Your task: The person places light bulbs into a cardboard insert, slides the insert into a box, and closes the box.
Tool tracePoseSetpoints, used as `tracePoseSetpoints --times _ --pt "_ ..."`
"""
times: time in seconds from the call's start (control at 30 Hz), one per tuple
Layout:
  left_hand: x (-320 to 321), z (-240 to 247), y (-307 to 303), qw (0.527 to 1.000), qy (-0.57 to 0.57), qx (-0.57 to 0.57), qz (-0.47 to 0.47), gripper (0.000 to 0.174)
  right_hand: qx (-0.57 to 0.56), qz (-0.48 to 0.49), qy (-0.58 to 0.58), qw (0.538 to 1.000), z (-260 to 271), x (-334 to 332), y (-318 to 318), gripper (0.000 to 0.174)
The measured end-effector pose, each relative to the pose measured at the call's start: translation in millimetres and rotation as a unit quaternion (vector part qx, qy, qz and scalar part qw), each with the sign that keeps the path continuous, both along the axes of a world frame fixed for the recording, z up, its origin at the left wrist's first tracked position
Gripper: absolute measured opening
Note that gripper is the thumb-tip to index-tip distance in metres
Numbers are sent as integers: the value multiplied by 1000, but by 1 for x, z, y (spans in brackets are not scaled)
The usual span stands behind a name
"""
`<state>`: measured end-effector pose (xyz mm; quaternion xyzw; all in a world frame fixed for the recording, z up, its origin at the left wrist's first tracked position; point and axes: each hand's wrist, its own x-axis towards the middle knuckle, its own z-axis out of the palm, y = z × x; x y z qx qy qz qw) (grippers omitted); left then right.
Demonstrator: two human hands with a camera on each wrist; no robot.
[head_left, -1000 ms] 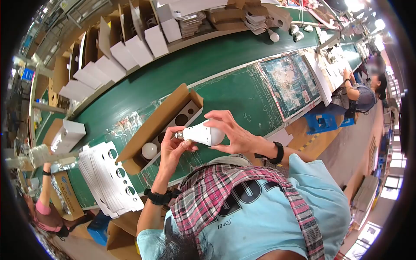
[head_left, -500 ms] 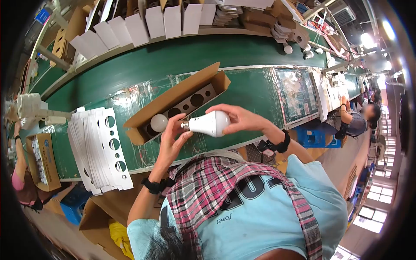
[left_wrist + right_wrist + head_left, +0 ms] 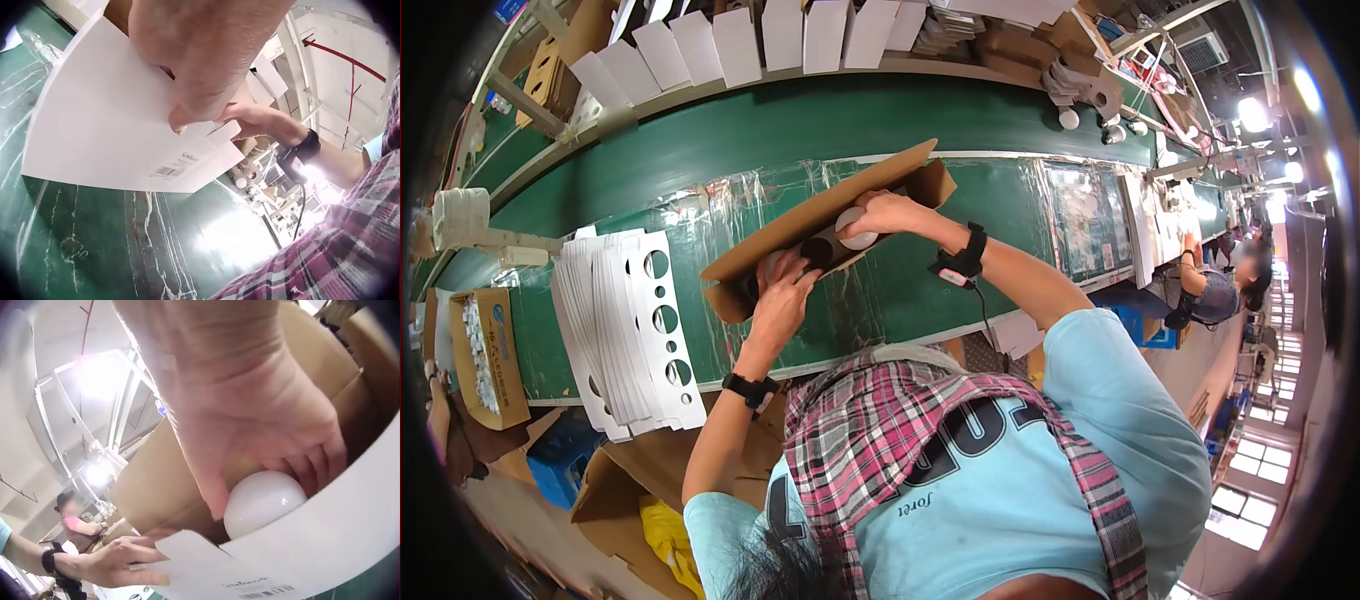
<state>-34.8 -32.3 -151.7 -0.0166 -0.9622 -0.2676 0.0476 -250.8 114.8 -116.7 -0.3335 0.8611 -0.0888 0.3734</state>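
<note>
A long cardboard box (image 3: 825, 200), brown inside and white outside, stands open on the green bench. My right hand (image 3: 900, 214) reaches into its right part and grips a white light bulb (image 3: 262, 503) by the round end, thumb on one side and fingers on the other. The bulb's base is hidden below the box wall. At the box's left part, my left hand (image 3: 778, 312) pinches the near wall, thumb on the white outside (image 3: 119, 125) and fingers over the inside. Between the hands shows a dark round hole in the insert (image 3: 817, 252).
Left of the box lies a stack of white punched card inserts (image 3: 615, 335). White-flapped boxes (image 3: 730, 45) line the shelf behind the bench. A carton (image 3: 492, 350) stands far left, and another person (image 3: 1205, 285) works at the far right.
Both hands held the bulb in front of the box before. Now the right hand alone has carried it into the box, while the left has let go and moved to the box's left part.
</note>
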Motion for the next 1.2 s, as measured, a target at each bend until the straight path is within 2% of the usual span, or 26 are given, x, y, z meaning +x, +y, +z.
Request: tracePoseSetpoints --times 0.07,0.17,0.2,0.33,0.37,0.4,0.43,0.47,0.5,0.53,0.57,0.6,0.63,0.67,0.7,0.8,0.87,0.9,0.93,0.97,1.0,1.03,1.1,1.13,1.2 --pt "-1 -1 0 1000 -3 3 2 24 -55 4 37 998 -14 5 1 86" --pt "0 -6 0 1000 -4 1 1 26 26 10 38 999 -10 16 -3 81" --pt "0 -4 1 1000 3 2 3 26 27 16 72 997 -10 23 -5 75" --pt "3 -18 5 999 19 32 2 32 37 27 88 995 -22 34 -11 70" --pt "-1 4 3 999 25 -34 -23 32 13 35 90 995 -25 34 -8 68" --pt "0 7 3 999 -29 33 -6 30 19 20 96 995 -27 34 -12 63" --pt "5 3 3 999 -5 45 -9 27 -29 70 72 995 -45 27 -5 61" --pt "6 -9 5 993 -91 70 -6 25 -91 175 65 978 -46 19 -8 62" --pt "6 -12 5 999 2 40 -6 25 -185 172 83 964 -67 14 2 59" --pt "4 -3 6 1000 -1 18 8 26 -118 151 60 980 -111 -2 20 55" --pt "1 -14 11 994 -44 103 9 24 -102 149 42 983 -66 8 6 53" --pt "0 -30 12 997 75 12 8 20 -91 73 14 993 -22 18 3 57" --pt "-3 -26 12 999 19 -42 5 22 -115 63 20 991 -78 -1 18 58" --pt "-7 -20 15 999 -6 -49 8 24 -97 37 -25 994 -55 2 11 58" --pt "-11 -14 17 998 -33 -54 9 28 -97 12 12 995 -50 5 10 56" --pt "-25 -9 29 995 -96 17 35 45 -100 97 -21 990 -69 -3 7 55" --pt "-39 -16 43 995 -12 -1 97 53 -122 140 -2 983 -62 -8 8 58" --pt "-37 -11 48 993 22 -9 117 57 -129 116 20 985 -51 -4 10 59" --pt "-37 -5 48 996 35 -10 86 64 -136 86 39 986 -38 2 14 61" --pt "-34 -3 48 995 24 15 96 65 -140 46 57 987 -19 8 19 62" --pt "-36 -3 49 995 12 42 94 65 -129 53 40 989 8 10 18 60" --pt "-43 -1 51 995 0 71 71 65 -244 73 87 963 6 8 33 54" --pt "-50 18 46 995 -16 99 31 64 -332 45 77 939 43 2 53 43" --pt "-55 28 48 998 26 61 2 59 -393 47 77 915 56 -6 68 35" --pt "-59 25 53 998 -23 61 13 51 -406 -15 111 907 65 -26 109 30"
